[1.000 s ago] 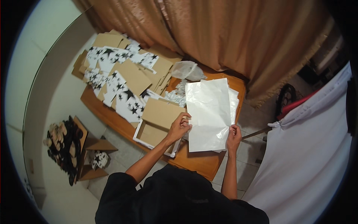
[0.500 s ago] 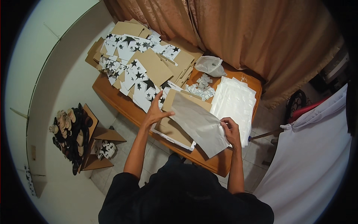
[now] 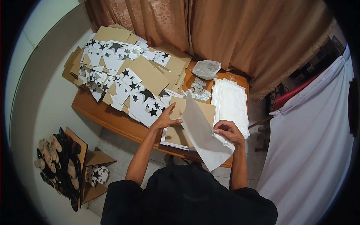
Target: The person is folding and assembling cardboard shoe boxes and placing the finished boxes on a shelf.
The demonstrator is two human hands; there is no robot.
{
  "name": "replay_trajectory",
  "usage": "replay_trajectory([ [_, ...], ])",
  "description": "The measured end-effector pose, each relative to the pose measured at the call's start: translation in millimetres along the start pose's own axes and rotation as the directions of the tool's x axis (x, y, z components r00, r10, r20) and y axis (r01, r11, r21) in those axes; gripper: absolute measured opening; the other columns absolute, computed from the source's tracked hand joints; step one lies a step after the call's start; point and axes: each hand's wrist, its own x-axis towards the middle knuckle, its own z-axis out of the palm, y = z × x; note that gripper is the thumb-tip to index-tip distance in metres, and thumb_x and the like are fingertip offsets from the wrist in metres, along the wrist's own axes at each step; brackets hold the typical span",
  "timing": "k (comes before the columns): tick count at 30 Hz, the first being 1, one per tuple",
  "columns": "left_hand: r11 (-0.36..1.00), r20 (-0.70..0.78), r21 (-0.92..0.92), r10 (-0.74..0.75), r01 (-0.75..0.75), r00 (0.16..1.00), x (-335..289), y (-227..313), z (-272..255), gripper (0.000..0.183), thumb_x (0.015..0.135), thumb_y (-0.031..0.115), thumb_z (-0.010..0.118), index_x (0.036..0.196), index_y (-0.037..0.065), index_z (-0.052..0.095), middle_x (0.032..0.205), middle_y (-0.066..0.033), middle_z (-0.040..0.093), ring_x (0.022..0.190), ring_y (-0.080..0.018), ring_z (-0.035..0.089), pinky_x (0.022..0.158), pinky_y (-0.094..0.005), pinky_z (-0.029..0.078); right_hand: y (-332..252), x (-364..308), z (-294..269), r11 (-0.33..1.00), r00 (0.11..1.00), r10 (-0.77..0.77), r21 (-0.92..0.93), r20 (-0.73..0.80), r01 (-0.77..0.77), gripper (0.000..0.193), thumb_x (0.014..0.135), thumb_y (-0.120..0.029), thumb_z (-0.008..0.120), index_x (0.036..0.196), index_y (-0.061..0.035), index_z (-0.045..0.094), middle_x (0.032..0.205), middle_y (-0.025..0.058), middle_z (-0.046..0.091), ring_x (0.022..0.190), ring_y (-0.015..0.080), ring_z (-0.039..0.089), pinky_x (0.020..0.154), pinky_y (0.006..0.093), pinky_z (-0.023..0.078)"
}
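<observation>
My right hand (image 3: 229,132) pinches a thin, whitish translucent sheet (image 3: 202,131) at its right side. The sheet hangs tilted and partly folded, its lower corner reaching past the table's front edge. My left hand (image 3: 168,118) is open, thumb and fingers spread; its thumb tip is by the sheet's left edge, and I cannot tell if they touch. Under the sheet lies an open cardboard box (image 3: 173,135), brown inside with white edges, at the table's front. The sheet hides much of the box.
Flat box pieces (image 3: 148,77), brown and white with black stars, heap up on the table's left. A stack of white sheets (image 3: 230,103) lies right, beside small silvery packets (image 3: 198,90) and a clear plastic bag (image 3: 206,69). Shoes (image 3: 60,161) fill a rack on the left.
The sheet has swung from lying slanted over the box to a steeper, more folded position. My right hand has turned and shifted slightly left. My left hand remains spread. The view has shifted.
</observation>
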Motion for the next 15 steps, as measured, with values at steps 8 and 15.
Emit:
replay_trajectory([
  [8, 0.961, 0.115, -0.277, 0.05, -0.016, 0.992, 12.1, -3.3, -20.9, 0.059, 0.086, 0.019, 0.082, 0.135, -0.002, 0.058, 0.124, -0.0146, 0.068, 0.116, -0.0225, 0.063, 0.102, -0.0365, 0.05, -14.7, -7.7, 46.3, 1.0, 0.995, 0.008, 0.018, -0.1, -0.007, 0.011, 0.092, -0.009, 0.075, 0.099, -0.0003, 0.071, 0.089, -0.0001, 0.069, 0.08, 0.0056, 0.06, 0.072, 0.023, 0.048],
  [15, 0.839, 0.045, -0.538, -0.065, 0.079, 0.997, -17.3, -27.7, -44.3, 0.03, 0.096, 0.008, 0.069, 0.124, -0.004, 0.064, 0.107, -0.009, 0.073, 0.092, -0.012, 0.068, 0.084, -0.0248, 0.055, 33.7, -12.4, 15.8, 0.966, 0.846, 0.063, -0.182, -0.53, -0.186, 0.02, 0.099, -0.02, 0.068, 0.105, -0.0012, 0.068, 0.088, -0.002, 0.066, 0.077, 0.0041, 0.055, 0.069, 0.0208, 0.045],
])
